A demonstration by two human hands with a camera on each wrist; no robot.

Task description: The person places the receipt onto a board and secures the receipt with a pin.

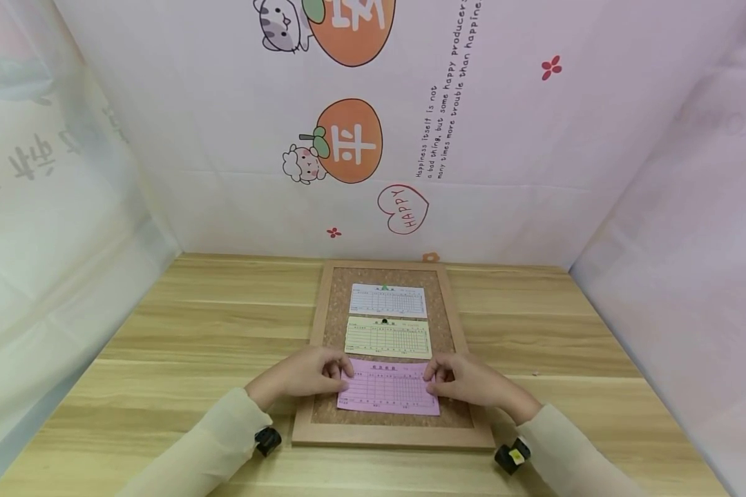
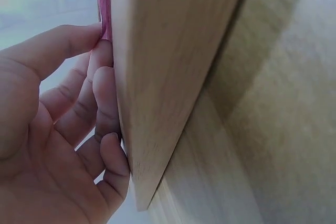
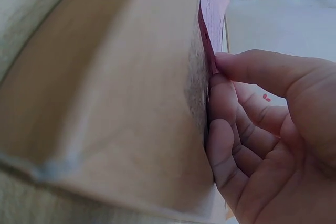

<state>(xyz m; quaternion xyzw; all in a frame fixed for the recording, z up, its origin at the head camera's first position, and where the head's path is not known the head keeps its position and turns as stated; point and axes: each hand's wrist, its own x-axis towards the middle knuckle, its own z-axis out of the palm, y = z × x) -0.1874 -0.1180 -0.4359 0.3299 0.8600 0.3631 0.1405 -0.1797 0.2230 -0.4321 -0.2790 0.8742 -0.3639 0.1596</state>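
A pink form slip (image 1: 388, 388) lies over the lower part of a wood-framed cork board (image 1: 332, 414). My left hand (image 1: 316, 373) pinches its left edge between thumb and forefinger, and the other fingers rest by the frame, as the left wrist view shows. At the opposite edge my right hand (image 1: 466, 379) pinches the slip the same way; in the right wrist view that edge stands slightly off the cork (image 3: 198, 77). Above it are a yellow slip (image 1: 388, 338) with a black pushpin (image 1: 385, 321) and a white slip (image 1: 388, 301) with a green pushpin (image 1: 385, 287).
The board lies flat on a wood-grain table (image 1: 224, 331). A printed white cloth (image 1: 503, 138) hangs behind, with more cloth on both sides. Dark wrist straps (image 1: 267, 440) sit at both sleeves. A tiny pinkish speck (image 1: 536, 373) lies right of the board.
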